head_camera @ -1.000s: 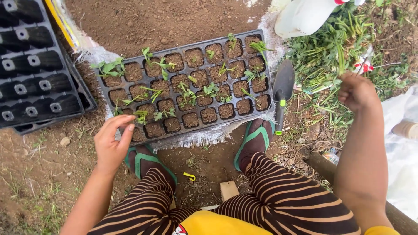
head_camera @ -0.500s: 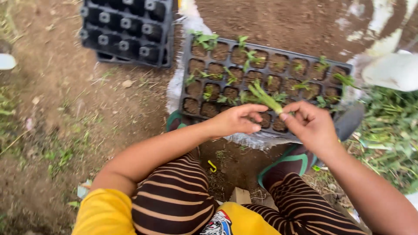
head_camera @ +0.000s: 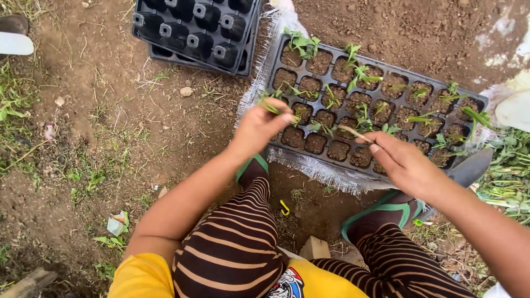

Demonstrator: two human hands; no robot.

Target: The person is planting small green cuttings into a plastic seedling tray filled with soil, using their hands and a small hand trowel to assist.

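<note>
A view from above of a person crouching on bare brown soil, knees in brown-and-tan striped trousers at the bottom of the frame. At far left, patches of grass edge the dirt, and a scrap of litter lies near the person's left elbow. At top left sits a stack of empty black seedling trays, their cells bare.

Moving toward the centre, the left hand reaches forward over the near left corner of a filled seedling tray. Its fingers are closed, pinching a small green seedling whose leaves poke out above the knuckles. The filled tray is black, angled across the ground on a white woven sheet with a frayed edge; most cells hold dark soil and many hold small green sprouts.

Right of centre, the right hand hovers over the near edge of the same tray, fingers curled around a thin pale stick that points left toward the cells. The two hands are near each other but apart. Below them, green-trimmed sandals show on both feet. At far right, a heap of cut green plants lies beside the tray.
</note>
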